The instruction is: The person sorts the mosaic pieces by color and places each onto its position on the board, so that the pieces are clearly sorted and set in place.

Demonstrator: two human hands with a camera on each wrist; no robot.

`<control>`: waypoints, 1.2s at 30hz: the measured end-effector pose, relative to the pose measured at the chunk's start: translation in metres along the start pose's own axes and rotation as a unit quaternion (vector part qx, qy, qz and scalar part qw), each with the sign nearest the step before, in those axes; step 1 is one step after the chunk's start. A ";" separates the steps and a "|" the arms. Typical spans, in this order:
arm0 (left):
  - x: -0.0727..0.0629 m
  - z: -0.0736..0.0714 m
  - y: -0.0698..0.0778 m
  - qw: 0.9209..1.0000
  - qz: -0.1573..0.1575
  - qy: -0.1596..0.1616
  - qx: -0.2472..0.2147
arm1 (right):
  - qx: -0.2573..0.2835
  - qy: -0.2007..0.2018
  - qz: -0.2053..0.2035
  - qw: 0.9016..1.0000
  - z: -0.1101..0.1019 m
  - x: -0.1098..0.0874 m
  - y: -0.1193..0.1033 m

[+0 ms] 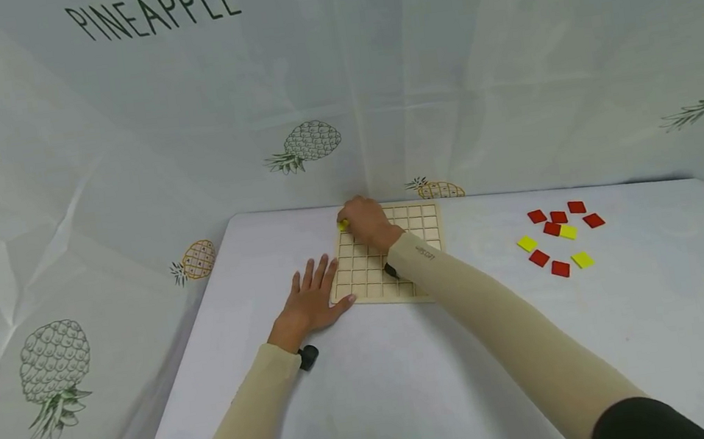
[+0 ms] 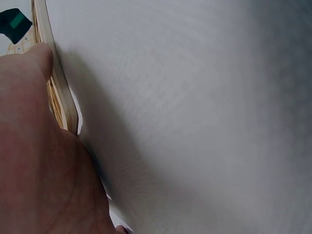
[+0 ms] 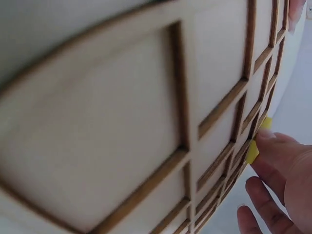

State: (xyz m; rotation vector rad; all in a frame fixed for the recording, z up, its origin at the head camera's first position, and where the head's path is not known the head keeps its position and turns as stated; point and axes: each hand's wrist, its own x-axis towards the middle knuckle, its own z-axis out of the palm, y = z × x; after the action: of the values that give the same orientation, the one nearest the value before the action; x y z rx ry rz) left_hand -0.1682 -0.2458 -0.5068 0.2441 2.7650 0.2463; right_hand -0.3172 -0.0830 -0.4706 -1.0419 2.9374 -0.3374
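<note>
A pale wooden grid board (image 1: pixel 362 276) with square recesses lies at the far edge of the table. My right hand (image 1: pixel 366 221) reaches over it to its far left corner, pinching a yellow square tile (image 1: pixel 343 225) at the fingertips. Yellow shows on both sides of a fingertip in the right wrist view, where the right hand (image 3: pixel 287 170) is at the board's edge; whether it is one tile or two I cannot tell. My left hand (image 1: pixel 312 302) lies with fingers spread at the board's near left corner, thumb against its edge.
Right of the board, red square tiles (image 1: pixel 561 268) and a few yellow tiles (image 1: pixel 582 259) lie scattered on the white table (image 1: pixel 375 394). A pineapple-printed cloth (image 1: pixel 507 80) hangs behind and beside the table. A black band (image 1: pixel 308 357) is on the left wrist.
</note>
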 end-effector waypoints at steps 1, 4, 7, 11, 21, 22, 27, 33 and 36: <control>0.000 0.000 0.000 1.000 0.000 -0.001 0.000 | 0.003 -0.001 0.003 1.000 0.000 -0.001 0.001; 0.000 0.000 0.000 1.000 0.000 -0.002 0.001 | 0.003 -0.003 0.006 1.000 -0.001 -0.002 0.002; 0.002 0.001 -0.001 1.000 0.000 -0.003 0.002 | -0.008 -0.007 0.003 1.000 -0.003 -0.005 0.003; 0.003 0.000 0.000 1.000 -0.002 -0.006 0.007 | -0.014 -0.019 -0.001 1.000 -0.005 -0.012 0.005; -0.005 -0.008 0.006 1.000 -0.006 -0.009 0.005 | -0.024 -0.030 -0.043 0.998 -0.008 -0.027 0.012; -0.004 -0.008 0.007 1.000 -0.005 -0.008 0.003 | -0.026 -0.028 -0.045 0.998 -0.009 -0.030 0.014; 0.000 -0.005 0.005 1.000 -0.005 -0.011 0.011 | -0.041 0.001 -0.080 0.996 -0.016 -0.047 0.022; 0.003 -0.001 0.002 1.000 -0.007 -0.012 0.016 | -0.049 0.040 -0.122 0.990 -0.026 -0.074 0.032; 0.001 -0.001 0.001 1.000 -0.007 -0.011 0.013 | -0.050 0.050 -0.132 0.989 -0.029 -0.088 0.036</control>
State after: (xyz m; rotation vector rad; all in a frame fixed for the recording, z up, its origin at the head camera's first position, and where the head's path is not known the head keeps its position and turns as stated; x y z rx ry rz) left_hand -0.1694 -0.2447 -0.5065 0.2322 2.7491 0.2043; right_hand -0.2737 0.0048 -0.4549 -1.4737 2.9301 -0.2524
